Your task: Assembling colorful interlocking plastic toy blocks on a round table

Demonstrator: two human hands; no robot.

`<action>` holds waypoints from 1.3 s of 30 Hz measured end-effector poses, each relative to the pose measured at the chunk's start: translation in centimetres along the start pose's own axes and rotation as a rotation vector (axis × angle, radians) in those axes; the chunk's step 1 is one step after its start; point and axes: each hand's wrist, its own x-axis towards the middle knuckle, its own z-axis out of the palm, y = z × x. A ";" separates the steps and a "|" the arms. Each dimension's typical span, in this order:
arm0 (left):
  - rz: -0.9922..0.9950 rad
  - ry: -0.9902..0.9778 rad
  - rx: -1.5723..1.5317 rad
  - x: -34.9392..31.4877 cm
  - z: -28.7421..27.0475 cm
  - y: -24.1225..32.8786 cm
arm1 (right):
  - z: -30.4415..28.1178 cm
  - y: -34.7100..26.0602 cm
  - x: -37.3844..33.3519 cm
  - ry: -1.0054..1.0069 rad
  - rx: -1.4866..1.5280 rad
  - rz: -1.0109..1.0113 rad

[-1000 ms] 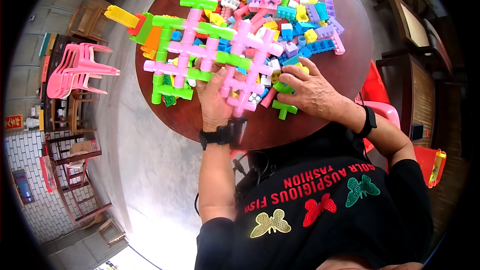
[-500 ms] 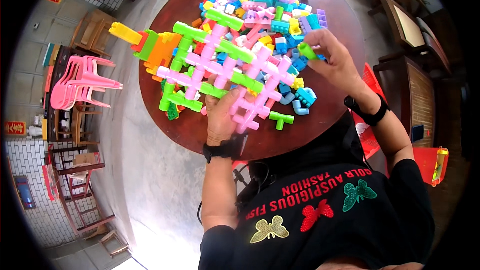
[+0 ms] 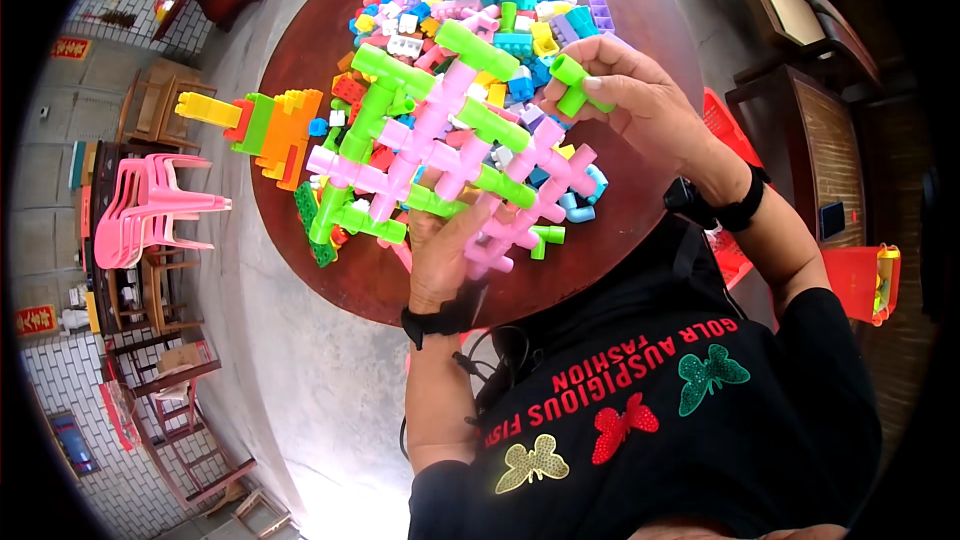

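My left hand [image 3: 440, 245] grips the lower side of a lattice of pink and green pipe connectors [image 3: 425, 150], held up over the round table. Pink cross-shaped pieces make up most of the lattice, with green T-shaped ones along its upper and left edges. In my right hand [image 3: 640, 105], a green T-shaped pipe connector [image 3: 572, 87] is pinched between thumb and fingers, just right of the lattice and apart from it. Beneath the lattice's lower right end, another green connector [image 3: 548, 236] lies on the table, partly covered.
Loose coloured building blocks [image 3: 515, 15] are heaped across the dark red round table [image 3: 340, 25]. An orange, green and yellow block build [image 3: 285, 135] sits at its left edge. Stacked pink plastic chairs [image 3: 150, 210] stand on the left; a red basket [image 3: 730, 130] is beside my right arm.
My right hand has moved left toward the lattice, and the green connector in it now shows its T shape. The lattice has tilted slightly in my left hand. The whole view has shifted.
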 end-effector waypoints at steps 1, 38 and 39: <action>0.002 0.002 0.000 0.0 0.0 0.0 | 0.0 0.0 0.0 0.003 0.015 -0.004; -0.177 0.046 0.052 -0.2 1.5 0.3 | 0.1 0.9 -0.9 -0.325 -0.190 0.299; -0.175 0.039 0.064 -0.2 1.6 0.3 | 0.2 1.0 -0.9 -0.310 -0.189 0.310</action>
